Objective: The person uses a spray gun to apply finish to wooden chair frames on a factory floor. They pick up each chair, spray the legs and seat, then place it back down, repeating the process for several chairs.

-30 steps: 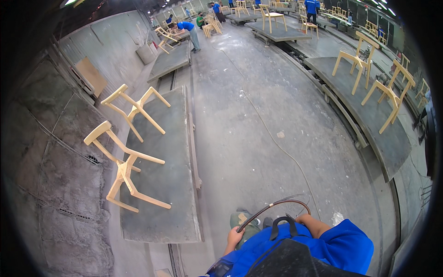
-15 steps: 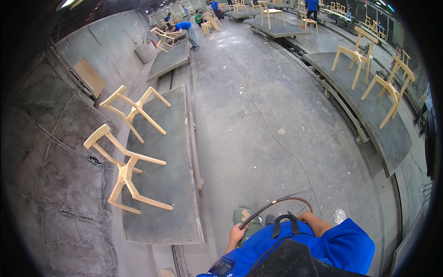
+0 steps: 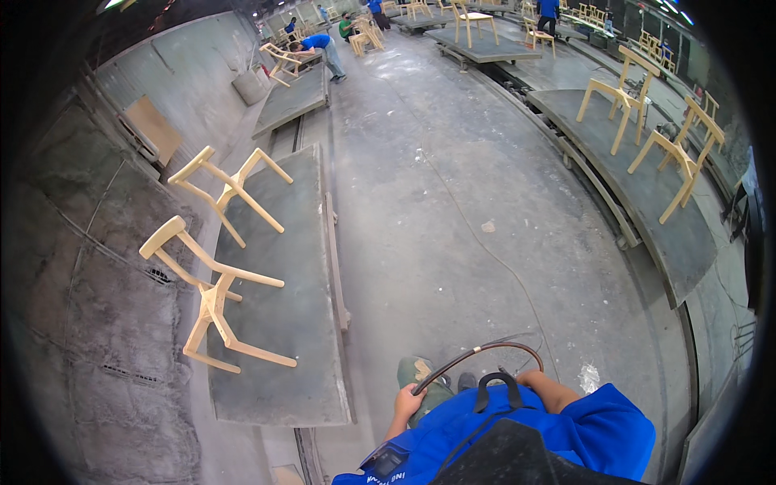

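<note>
A dark brown hose with a pale band arches in front of my body. My left hand is closed round its left end, beside my green trouser leg. My right hand is at the other end of the arch, close to my waist; its fingers are hidden by my blue shirt, so its grip does not show. To the left, two unpainted wooden chair frames without seats, a nearer one and a farther one, stand on a low grey platform.
On the right, another grey platform carries two chair frames. A thin cable runs along the floor. Farther off, a person in blue bends over a chair frame. More people and chairs are at the back.
The chairs and platforms sit slightly farther left in view. My left hand has shifted a little left and up with the hose still in it. My right hand has hardly moved.
</note>
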A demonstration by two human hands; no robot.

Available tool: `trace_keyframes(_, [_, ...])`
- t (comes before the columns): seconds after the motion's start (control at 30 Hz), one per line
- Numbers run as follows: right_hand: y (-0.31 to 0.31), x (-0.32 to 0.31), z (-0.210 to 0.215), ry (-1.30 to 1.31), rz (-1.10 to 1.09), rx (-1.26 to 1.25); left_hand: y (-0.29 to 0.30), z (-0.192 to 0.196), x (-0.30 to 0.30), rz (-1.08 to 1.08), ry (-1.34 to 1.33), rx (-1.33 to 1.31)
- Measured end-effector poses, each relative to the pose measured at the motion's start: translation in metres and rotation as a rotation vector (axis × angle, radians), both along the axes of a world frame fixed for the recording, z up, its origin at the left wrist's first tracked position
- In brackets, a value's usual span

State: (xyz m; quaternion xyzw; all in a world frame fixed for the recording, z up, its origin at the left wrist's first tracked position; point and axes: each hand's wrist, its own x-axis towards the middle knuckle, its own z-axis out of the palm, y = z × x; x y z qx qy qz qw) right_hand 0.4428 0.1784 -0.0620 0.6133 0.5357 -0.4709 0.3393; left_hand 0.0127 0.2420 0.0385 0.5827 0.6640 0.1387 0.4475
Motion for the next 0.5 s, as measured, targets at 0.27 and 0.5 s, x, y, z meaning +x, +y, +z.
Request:
trace_keyframes(0.27, [-0.009, 0.001, 0.008, -0.015, -0.065, -0.003, 0.02, 0.013, 0.01, -0.062, 0.033, -0.003])
trace_keyframes(0.5, [-0.007, 0.002, 0.007, -0.028, -0.067, 0.019, 0.037, 0.009, 0.016, -0.102, 0.026, 0.012])
